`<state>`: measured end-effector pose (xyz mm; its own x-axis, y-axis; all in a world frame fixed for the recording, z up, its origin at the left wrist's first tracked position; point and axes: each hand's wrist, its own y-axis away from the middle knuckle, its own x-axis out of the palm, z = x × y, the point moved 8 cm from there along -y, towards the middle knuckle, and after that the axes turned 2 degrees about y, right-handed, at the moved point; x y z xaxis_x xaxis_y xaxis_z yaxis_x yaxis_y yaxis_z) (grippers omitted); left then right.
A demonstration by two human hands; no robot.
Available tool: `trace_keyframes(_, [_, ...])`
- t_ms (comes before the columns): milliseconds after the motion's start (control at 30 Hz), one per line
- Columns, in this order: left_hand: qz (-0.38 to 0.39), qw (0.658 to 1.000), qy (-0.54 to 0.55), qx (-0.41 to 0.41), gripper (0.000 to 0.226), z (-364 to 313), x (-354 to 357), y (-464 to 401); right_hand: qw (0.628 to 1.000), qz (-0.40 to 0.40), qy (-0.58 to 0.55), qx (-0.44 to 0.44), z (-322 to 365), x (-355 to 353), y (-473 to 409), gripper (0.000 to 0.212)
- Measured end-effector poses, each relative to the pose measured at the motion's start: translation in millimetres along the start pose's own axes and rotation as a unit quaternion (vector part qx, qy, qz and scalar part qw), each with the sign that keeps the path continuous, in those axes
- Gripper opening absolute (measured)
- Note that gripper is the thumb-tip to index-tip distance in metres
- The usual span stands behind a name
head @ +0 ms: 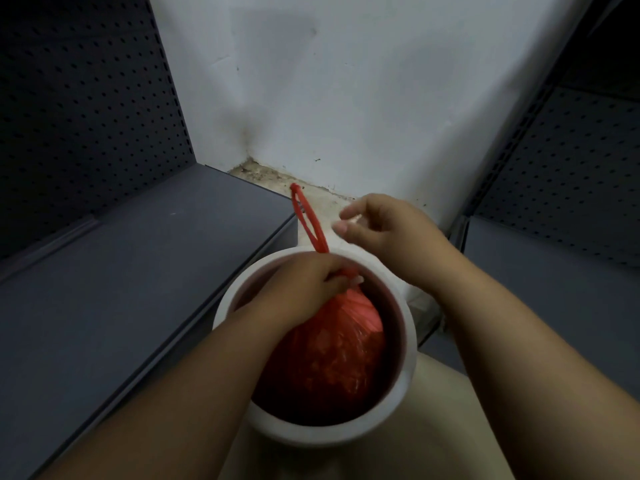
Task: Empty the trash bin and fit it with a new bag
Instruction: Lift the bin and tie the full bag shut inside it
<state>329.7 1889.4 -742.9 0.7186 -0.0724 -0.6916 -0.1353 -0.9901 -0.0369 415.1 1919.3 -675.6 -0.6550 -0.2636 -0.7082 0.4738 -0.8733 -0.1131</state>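
Observation:
A round white trash bin [410, 344] stands on the floor below me, seen from above. Inside it sits a full red plastic bag [339, 355] with its neck gathered. My left hand [311, 282] is closed around that neck at the bin's far rim. A long red handle loop [306, 216] sticks up from my fist toward the wall. My right hand [384, 230] hovers just beyond the rim with fingers loosely apart, holding nothing, a little right of the loop.
A grey shelf [138, 271] with a pegboard back runs along the left, close to the bin. Another grey shelf [554, 265] stands at the right. A white wall [346, 98] with a dirty floor corner lies straight ahead.

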Motion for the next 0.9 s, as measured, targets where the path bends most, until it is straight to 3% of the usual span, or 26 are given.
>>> trace_keyframes(67, [-0.024,0.999,0.006,-0.02,0.029,3,-3,-1,0.994,0.05,0.091,0.045,-19,4,2,0.026])
trace_keyframes(167, [-0.025,0.999,0.003,-0.032,0.023,4,-3,-3,0.988,0.111,0.099,0.052,-25,15,6,0.02])
trace_keyframes(367, [-0.009,0.999,0.004,-0.041,0.02,11,-1,-4,0.994,0.084,0.065,0.032,-22,22,4,0.006])
trace_keyframes(533, [-0.034,0.995,0.078,-0.056,0.019,25,-6,3,0.982,-0.036,-0.137,0.121,-45,11,3,0.021])
trace_keyframes(667, [-0.041,0.994,0.09,-0.053,0.024,32,-8,8,0.919,-0.138,-0.305,0.209,-67,16,9,0.025])
trace_keyframes(733, [-0.04,0.995,0.073,-0.052,0.029,37,-9,7,0.875,-0.148,-0.392,0.243,-74,32,14,0.028])
trace_keyframes(767, [-0.041,0.995,0.075,-0.053,0.031,39,-10,7,0.871,-0.13,-0.406,0.245,-73,39,15,0.028])
trace_keyframes(833, [-0.055,0.992,0.097,-0.051,0.032,43,-13,7,0.921,-0.051,-0.312,0.227,-67,50,16,0.019])
trace_keyframes(900, [-0.072,0.989,0.117,-0.055,0.03,46,-16,7,0.971,0.05,-0.132,0.193,-57,61,18,0.008])
